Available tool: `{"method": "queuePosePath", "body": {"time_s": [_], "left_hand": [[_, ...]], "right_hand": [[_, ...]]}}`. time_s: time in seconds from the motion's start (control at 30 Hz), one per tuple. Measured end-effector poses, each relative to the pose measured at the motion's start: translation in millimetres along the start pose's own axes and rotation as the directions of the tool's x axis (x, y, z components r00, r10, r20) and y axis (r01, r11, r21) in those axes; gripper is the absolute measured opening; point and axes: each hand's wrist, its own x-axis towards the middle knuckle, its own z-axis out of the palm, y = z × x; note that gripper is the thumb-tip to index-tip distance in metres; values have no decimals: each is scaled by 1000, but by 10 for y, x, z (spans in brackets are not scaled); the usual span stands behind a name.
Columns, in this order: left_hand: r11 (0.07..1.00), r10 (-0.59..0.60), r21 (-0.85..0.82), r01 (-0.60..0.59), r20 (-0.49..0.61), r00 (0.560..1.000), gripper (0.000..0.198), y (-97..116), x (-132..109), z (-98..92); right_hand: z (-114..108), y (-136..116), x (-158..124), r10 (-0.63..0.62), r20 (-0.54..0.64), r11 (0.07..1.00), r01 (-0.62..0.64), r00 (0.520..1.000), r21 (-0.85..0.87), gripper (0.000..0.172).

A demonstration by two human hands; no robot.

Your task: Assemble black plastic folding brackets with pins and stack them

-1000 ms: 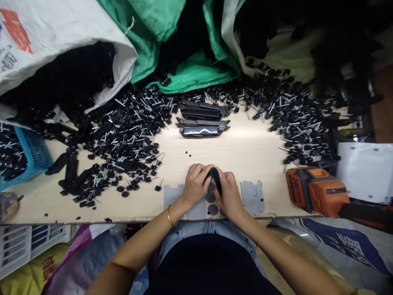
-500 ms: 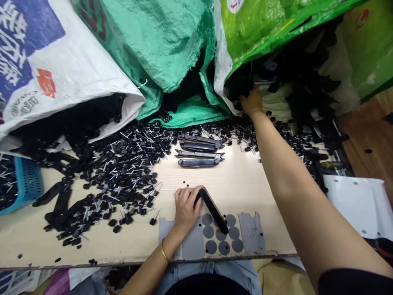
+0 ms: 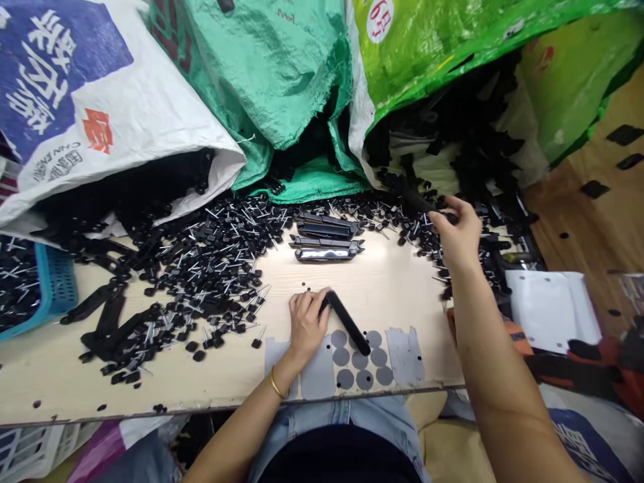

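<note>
My left hand, with a gold bangle on its wrist, rests near the front of the table, closed on one end of a long black plastic bar. That bar slants down to the right over grey round pads. At the mouth of the lime-green sack, my right hand pinches the end of another dark elongated plastic piece. Its far end blends into the dark parts behind it. Between the hands and the sacks lie several black slim folding-type pieces, stacked side by side.
Black-headed metal pins are heaped left and along the back. A white sack, a green sack and a lime-green sack stand behind. At far left is a blue basket; a white sheet lies right.
My right hand has come out of the lime-green sack toward me and to the right, bringing a dark elongated piece. My left hand keeps its hold; the view has shifted slightly.
</note>
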Motion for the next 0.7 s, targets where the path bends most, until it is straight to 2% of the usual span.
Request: {"method": "queuePosePath", "body": {"time_s": [0.07,0.13,0.2,0.23,0.33,0.4,0.47,0.53,0.6,0.63,0.7], "left_hand": [[998,-49,27,50,-30,998,32,-7,-23,-24],[992,-114,51,118,-68,991,32,-10,-58,-55],[982,-170,62,177,-97,981,33,-7,-108,-85],[978,-192,65,199,-104,976,34,-4,-139,-98],[965,-244,74,250,-83,966,42,10,-248,-149],[959,-269,79,272,-51,962,53,20,-317,-218],[964,-251,86,253,-37,967,63,28,-355,-324],[986,-134,103,134,-6,991,67,39,-328,-442],[986,88,132,-103,111,990,64,60,-221,-525],[961,210,140,-240,201,957,59,78,-141,-543],[878,383,132,-459,381,842,43,128,40,-530]], "right_hand": [[-258,-102,-276,99,-77,969,-78,992,236,42],[-453,-198,-463,117,-119,917,-61,986,394,40],[-542,-257,-587,105,-88,895,-55,991,442,38],[-540,-269,-638,102,-28,899,-80,994,430,36],[-404,-252,-788,88,257,959,-152,963,241,32],[-307,-222,-897,39,374,999,-38,927,-9,40],[-281,-194,-1015,-32,383,951,146,923,-272,48],[-320,-171,-1143,-69,369,851,248,927,-464,47],[-362,-152,-1271,-25,400,786,266,916,-558,39],[-366,-143,-1329,35,441,778,253,897,-576,34],[-332,-128,-1420,177,519,805,181,836,-566,25]]}}
